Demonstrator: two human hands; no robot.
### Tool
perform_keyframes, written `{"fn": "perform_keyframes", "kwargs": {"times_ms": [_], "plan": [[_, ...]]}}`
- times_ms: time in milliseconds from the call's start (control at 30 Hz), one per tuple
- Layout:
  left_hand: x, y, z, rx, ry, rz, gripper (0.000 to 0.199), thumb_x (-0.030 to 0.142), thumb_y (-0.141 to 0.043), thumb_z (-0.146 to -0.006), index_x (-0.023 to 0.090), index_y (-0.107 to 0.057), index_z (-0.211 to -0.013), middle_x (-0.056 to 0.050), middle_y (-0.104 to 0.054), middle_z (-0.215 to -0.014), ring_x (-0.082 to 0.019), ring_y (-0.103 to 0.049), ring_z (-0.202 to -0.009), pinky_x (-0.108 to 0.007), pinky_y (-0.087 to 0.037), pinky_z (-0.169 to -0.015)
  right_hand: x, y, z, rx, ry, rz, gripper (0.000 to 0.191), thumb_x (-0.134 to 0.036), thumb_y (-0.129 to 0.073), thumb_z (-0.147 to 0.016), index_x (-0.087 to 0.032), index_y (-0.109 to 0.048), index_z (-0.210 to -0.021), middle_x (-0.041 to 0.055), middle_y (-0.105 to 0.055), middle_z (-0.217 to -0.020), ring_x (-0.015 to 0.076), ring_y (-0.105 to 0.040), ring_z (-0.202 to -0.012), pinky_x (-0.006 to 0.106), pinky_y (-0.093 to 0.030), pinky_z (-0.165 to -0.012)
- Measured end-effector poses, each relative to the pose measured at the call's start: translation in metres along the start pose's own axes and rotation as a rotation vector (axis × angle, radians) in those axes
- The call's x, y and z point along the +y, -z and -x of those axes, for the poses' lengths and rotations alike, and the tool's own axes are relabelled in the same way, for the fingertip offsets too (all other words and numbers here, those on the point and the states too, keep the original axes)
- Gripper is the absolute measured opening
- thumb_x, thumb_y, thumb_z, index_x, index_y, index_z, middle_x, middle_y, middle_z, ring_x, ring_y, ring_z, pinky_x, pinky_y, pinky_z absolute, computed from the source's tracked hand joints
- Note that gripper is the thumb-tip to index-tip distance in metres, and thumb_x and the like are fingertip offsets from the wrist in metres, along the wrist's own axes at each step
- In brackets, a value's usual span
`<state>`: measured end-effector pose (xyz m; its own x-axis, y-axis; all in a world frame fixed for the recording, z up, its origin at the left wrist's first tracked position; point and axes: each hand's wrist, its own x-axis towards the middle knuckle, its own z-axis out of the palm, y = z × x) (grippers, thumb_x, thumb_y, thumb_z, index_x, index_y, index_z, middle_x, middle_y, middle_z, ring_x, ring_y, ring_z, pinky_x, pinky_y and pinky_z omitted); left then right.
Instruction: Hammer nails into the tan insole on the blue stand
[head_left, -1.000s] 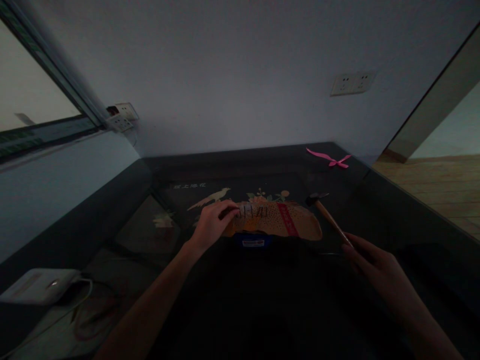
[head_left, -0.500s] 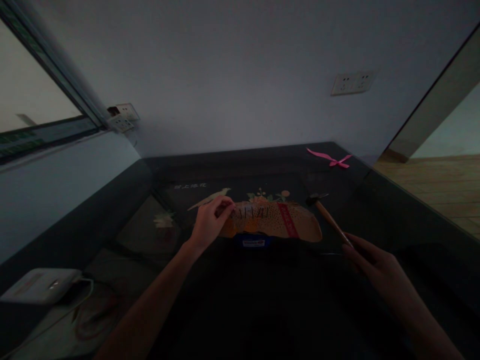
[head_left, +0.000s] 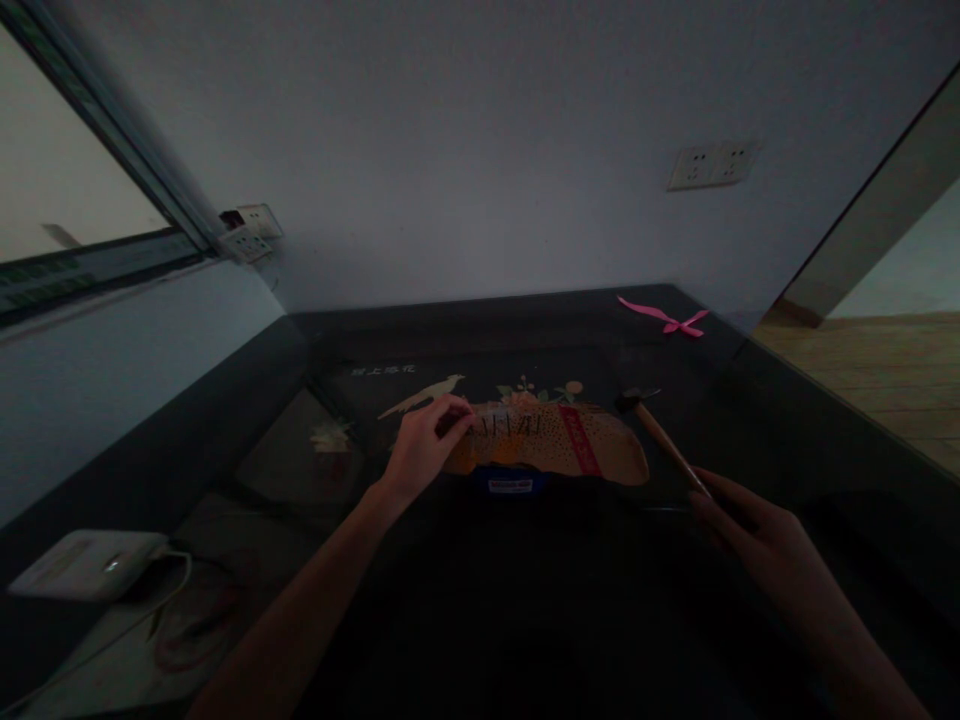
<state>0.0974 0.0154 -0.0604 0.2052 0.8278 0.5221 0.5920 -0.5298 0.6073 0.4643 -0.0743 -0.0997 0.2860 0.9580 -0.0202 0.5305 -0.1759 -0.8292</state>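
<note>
My right hand (head_left: 757, 525) is wrapped round the lower end of a hammer's wooden handle. The hammer (head_left: 664, 440) slants up and to the left, its dark metal head to the right of a brown speckled piece (head_left: 555, 445) with a red band. Several thin dark nails (head_left: 506, 424) stand in a row on this piece. At its left end my left hand (head_left: 427, 445) is closed in a pinch; whatever the fingertips hold is too small and dim to make out. Underneath the brown piece, a blue object (head_left: 516, 484) with a white label shows in part.
The dark glossy tabletop (head_left: 450, 335) bears a printed bird and flowers. A pink ribbon (head_left: 671, 322) lies at the back right. To the left is a white device (head_left: 90, 565) with a cable. Behind the table stands a wall with a socket plate (head_left: 712, 165).
The view has shifted slightly, so most things appear a little further right. Both hands keep their grip and place; the hammer stays beside the brown piece.
</note>
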Motion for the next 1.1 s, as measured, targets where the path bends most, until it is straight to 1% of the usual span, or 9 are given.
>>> {"fn": "perform_keyframes", "kwargs": {"times_ms": [100, 233, 400, 567, 633, 767, 833, 933, 1100], "plan": [[-0.0002, 0.0002, -0.0003, -0.001, -0.004, 0.0, 0.002, 0.019, -0.062, -0.088, 0.019, -0.063, -0.087, -0.001, -0.07, -0.078, -0.017, -0.068, -0.07, -0.026, -0.052, -0.064, -0.0008, 0.0, 0.0001, -0.005, 0.001, -0.003, 0.069, -0.061, -0.06, -0.068, -0.01, -0.07, -0.114, 0.0056, -0.068, -0.063, 0.0211, -0.058, -0.053, 0.032, -0.044, -0.046], [0.0021, 0.0006, -0.0002, -0.002, -0.01, 0.007, 0.002, 0.017, -0.062, -0.087, 0.019, -0.064, -0.086, -0.001, -0.07, -0.079, -0.016, -0.068, -0.071, -0.027, -0.053, -0.065, -0.0024, 0.0001, 0.0005, -0.019, -0.019, 0.0, 0.073, -0.063, -0.059, -0.069, -0.009, -0.068, -0.117, 0.0028, -0.063, -0.056, 0.0205, -0.056, -0.05, 0.032, -0.044, -0.045], [0.002, -0.0002, 0.0007, -0.003, -0.018, 0.02, 0.002, 0.018, -0.064, -0.085, 0.019, -0.064, -0.086, -0.002, -0.071, -0.083, -0.017, -0.069, -0.076, -0.028, -0.055, -0.07, -0.0037, -0.0002, 0.0007, -0.004, -0.006, 0.003, 0.07, -0.062, -0.06, -0.069, -0.01, -0.07, -0.116, 0.0032, -0.064, -0.059, 0.0201, -0.057, -0.052, 0.031, -0.044, -0.045], [-0.0012, -0.0013, 0.0017, -0.016, 0.01, 0.059, 0.003, 0.021, -0.066, -0.084, 0.019, -0.064, -0.086, -0.001, -0.072, -0.084, -0.017, -0.07, -0.076, -0.029, -0.057, -0.071, -0.0063, -0.0002, 0.0025, -0.019, -0.043, -0.003, 0.074, -0.063, -0.059, -0.069, -0.008, -0.067, -0.119, 0.0012, -0.059, -0.052, 0.0194, -0.053, -0.048, 0.031, -0.04, -0.041], [-0.0008, -0.001, 0.0014, -0.022, 0.024, 0.069, 0.004, 0.022, -0.066, -0.084, 0.019, -0.064, -0.086, -0.001, -0.072, -0.082, -0.017, -0.07, -0.075, -0.029, -0.057, -0.069, -0.0069, 0.0, 0.0032, -0.028, -0.036, -0.005, 0.074, -0.062, -0.058, -0.07, -0.008, -0.067, -0.12, 0.0017, -0.06, -0.054, 0.0198, -0.054, -0.049, 0.031, -0.041, -0.042], [0.0012, 0.0001, 0.0004, -0.023, 0.036, 0.08, 0.003, 0.021, -0.065, -0.085, 0.02, -0.063, -0.086, -0.001, -0.072, -0.082, -0.017, -0.07, -0.075, -0.03, -0.057, -0.071, -0.0067, 0.0003, 0.0037, -0.014, -0.004, 0.0, 0.067, -0.06, -0.058, -0.072, -0.011, -0.068, -0.117, 0.0014, -0.062, -0.056, 0.0205, -0.056, -0.05, 0.032, -0.044, -0.045], [0.0014, 0.0002, 0.0003, -0.025, 0.045, 0.091, 0.003, 0.022, -0.065, -0.085, 0.02, -0.063, -0.085, -0.002, -0.072, -0.081, -0.017, -0.07, -0.074, -0.03, -0.058, -0.071, -0.0067, 0.0005, 0.0039, -0.02, -0.02, 0.009, 0.069, -0.06, -0.058, -0.072, -0.01, -0.068, -0.118, 0.0012, -0.062, -0.055, 0.0207, -0.056, -0.05, 0.032, -0.044, -0.045], [-0.0001, 0.0, 0.0005, -0.023, 0.057, 0.102, 0.003, 0.02, -0.066, -0.085, 0.02, -0.063, -0.086, -0.002, -0.072, -0.08, -0.017, -0.07, -0.073, -0.029, -0.057, -0.069, -0.0073, 0.0005, 0.004, -0.034, -0.048, 0.013, 0.073, -0.061, -0.058, -0.071, -0.008, -0.067, -0.12, 0.0029, -0.064, -0.059, 0.0208, -0.056, -0.052, 0.032, -0.044, -0.046], [-0.0029, 0.0006, 0.0008, -0.031, 0.061, 0.099, 0.002, 0.021, -0.065, -0.086, 0.02, -0.064, -0.088, -0.002, -0.072, -0.083, -0.018, -0.071, -0.077, -0.03, -0.057, -0.07, -0.0076, 0.0, 0.0028, -0.036, -0.056, 0.008, 0.074, -0.062, -0.058, -0.069, -0.009, -0.067, -0.12, 0.0037, -0.065, -0.06, 0.0208, -0.057, -0.052, 0.033, -0.044, -0.046]]}}
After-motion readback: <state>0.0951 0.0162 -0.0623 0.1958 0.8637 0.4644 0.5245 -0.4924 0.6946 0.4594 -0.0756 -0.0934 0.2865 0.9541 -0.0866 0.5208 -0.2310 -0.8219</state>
